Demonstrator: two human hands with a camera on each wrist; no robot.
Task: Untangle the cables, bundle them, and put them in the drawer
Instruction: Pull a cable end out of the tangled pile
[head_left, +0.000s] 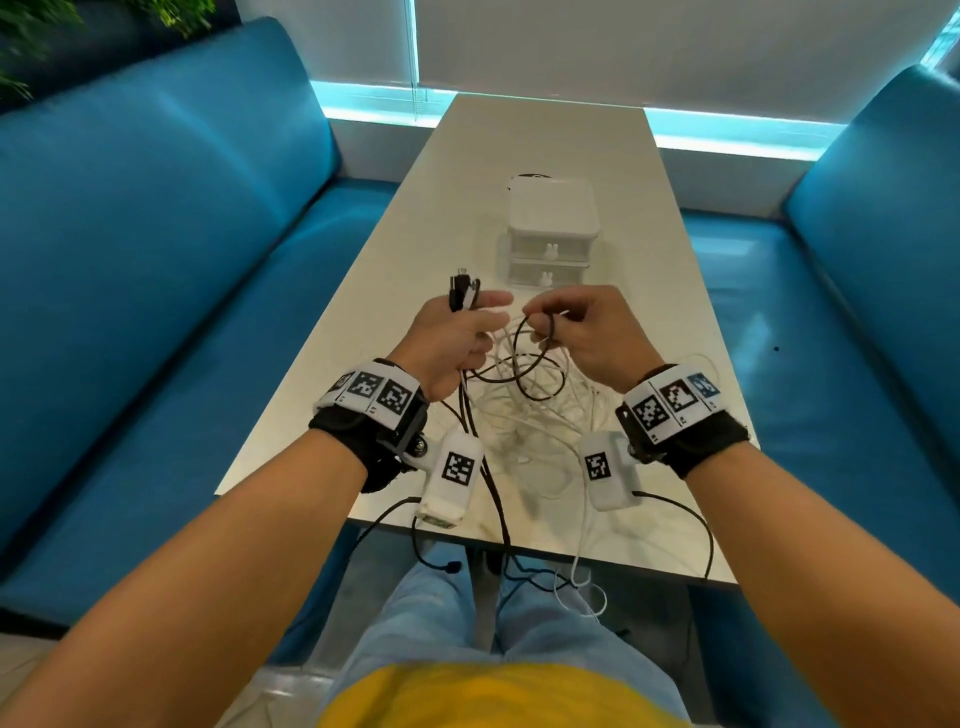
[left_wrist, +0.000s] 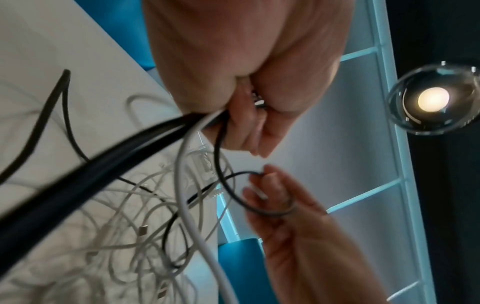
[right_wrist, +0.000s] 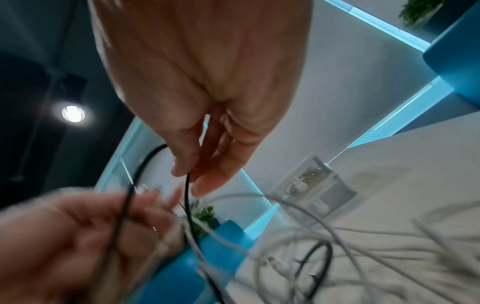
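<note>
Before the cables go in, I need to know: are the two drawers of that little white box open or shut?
Both shut. On the drawer box, the top drawer and bottom drawer sit flush with the frame, bunny knobs facing the person.

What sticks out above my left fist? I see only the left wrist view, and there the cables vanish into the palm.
Observer: The left hand grips the cables, and their plug ends stand up above the fist.
Operator: Is a drawer open already?
Observer: No. Both drawers of the white drawer unit are shut.
Operator: Does any cable leave the table?
Observer: Yes. Black cables hang over the near edge of the table.
</note>
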